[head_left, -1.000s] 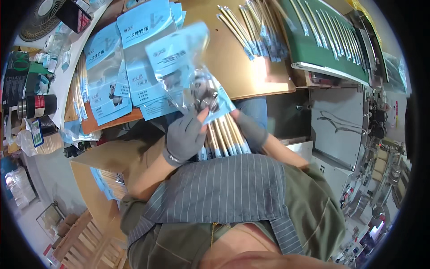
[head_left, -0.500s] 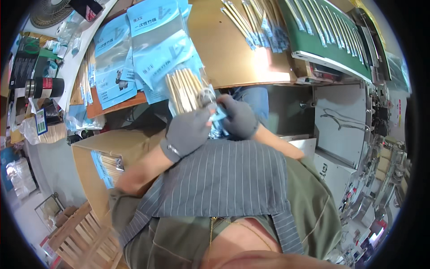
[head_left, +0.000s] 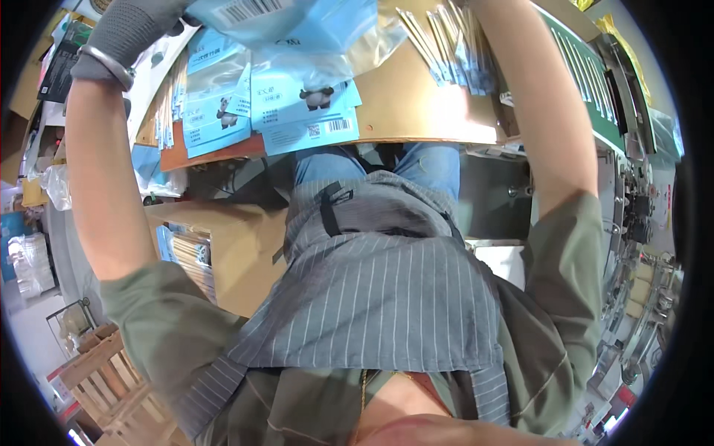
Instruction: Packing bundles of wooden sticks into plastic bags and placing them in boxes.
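My left hand (head_left: 132, 28), in a grey glove with a metal bangle at the wrist, is raised at the top left and grips the edge of a clear and blue plastic packet (head_left: 297, 18) held over the table. My right forearm (head_left: 547, 111) reaches straight up past the top edge, so that hand is hidden. Under the raised packet, several flat blue packets (head_left: 297, 119) lie fanned out on the brown tabletop (head_left: 416, 111). Bundles of pale wooden sticks (head_left: 446, 44) lie further right on it.
An open cardboard box (head_left: 223, 253) with packed sticks stands by my left knee. A green machine bed (head_left: 595, 97) runs along the right, with metal parts beside it. A wooden pallet (head_left: 104, 364) lies at the lower left, with bags and clutter further left.
Both arms have gone up from in front of my chest to above the table. The packet went up with them, and my right hand has left the picture.
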### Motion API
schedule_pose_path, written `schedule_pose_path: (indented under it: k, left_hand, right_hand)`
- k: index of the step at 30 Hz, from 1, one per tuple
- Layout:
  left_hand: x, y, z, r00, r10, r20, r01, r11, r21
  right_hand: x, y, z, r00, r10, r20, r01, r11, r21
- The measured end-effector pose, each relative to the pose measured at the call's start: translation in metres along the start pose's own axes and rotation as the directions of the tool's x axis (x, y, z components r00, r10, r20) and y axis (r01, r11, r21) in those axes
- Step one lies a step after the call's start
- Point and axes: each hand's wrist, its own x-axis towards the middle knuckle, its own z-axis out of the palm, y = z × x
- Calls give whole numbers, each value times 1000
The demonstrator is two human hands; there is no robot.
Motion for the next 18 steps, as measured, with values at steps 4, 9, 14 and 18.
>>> schedule_pose_path:
  k: [4,9,14,18]
  left_hand:
    - [-18,-127,-15,915,214,341,251,358,-899]
    - [-91,-133,153,977,207,-54,54,-486,-873]
    - [-184,-138,151,953,-281,-116,-260,-555,-790]
    - [-321,-115,66,647,-745,-161,-376,-128,-918]
  right_hand:
    - [12,-24,15,995,-86,-52,99,918,384]
    - [-20,-32,127,732,-680,53,633,705,320]
    - [-79,-45,159,292,-838,461,586,537,607]
    - [-85,-46,177,317,-771,552,502,631,592]
